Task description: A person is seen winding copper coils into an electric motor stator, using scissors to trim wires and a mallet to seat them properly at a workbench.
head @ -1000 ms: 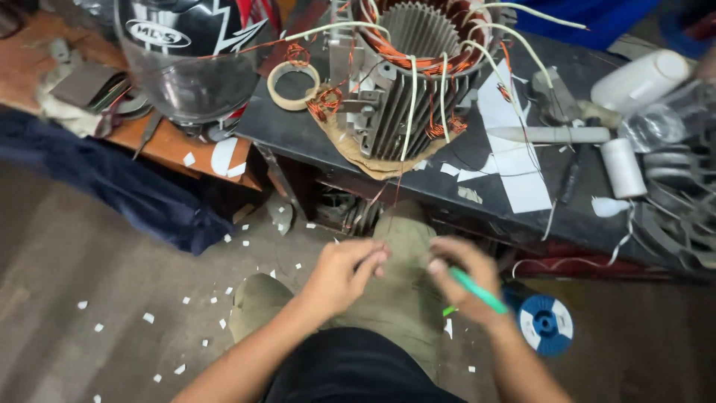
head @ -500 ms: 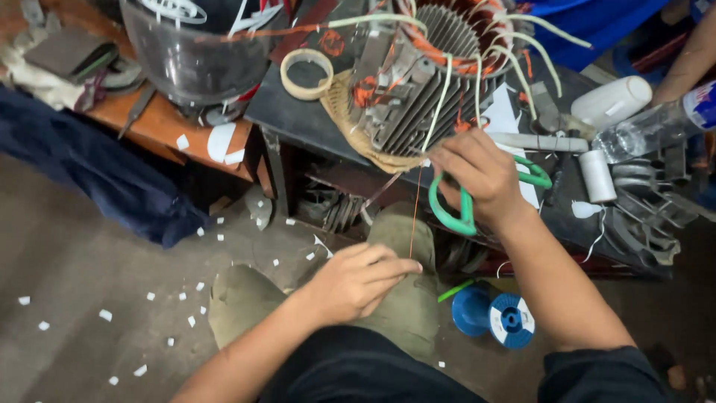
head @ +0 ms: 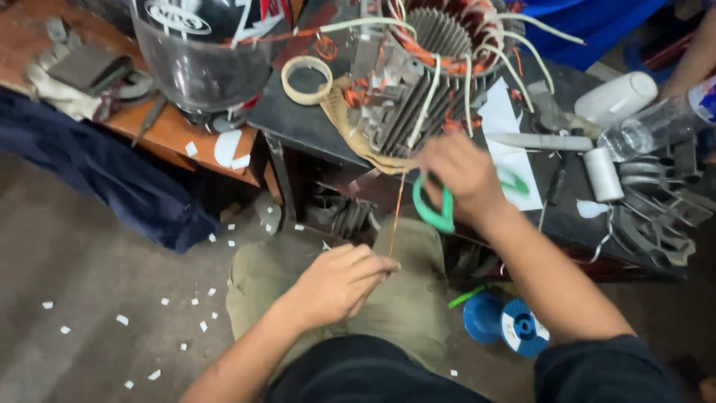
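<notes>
— While the motor stator [head: 440, 75] is seen lying on the dark workbench [head: 298, 123], what is held by the hands?

— A thin copper wire [head: 395, 213] is pinched between the fingertips of the left hand [head: 339, 283], which is closed around its lower end over the lap. The wire is stretched upward from that hand to the underside of the stator at the bench edge. The right hand [head: 462, 175] is raised to the bench edge, just beside the wire's upper part, and is closed through the handles of green-handled scissors [head: 436, 209]. The blades are hidden behind the hand, so whether the wire is touched by them cannot be told.

— How is the stator described?

— A finned grey housing is shown, with orange-red windings at its rim and white sleeved leads [head: 514, 45] fanned out from it. It is rested on a tan sheet [head: 343, 123], tilted on its side.

— What is placed around it?

— A roll of tape [head: 306, 78] is laid just left of the stator. A helmet with a clear visor [head: 198, 60] is set on the wooden table [head: 179, 134] further left. White cylinders [head: 615, 97] and a clear bottle [head: 656, 123] are set to the right. Blue spools [head: 503, 325] are seen on the floor near the right knee, and white paper scraps [head: 160, 317] are scattered across the floor at the left.
</notes>
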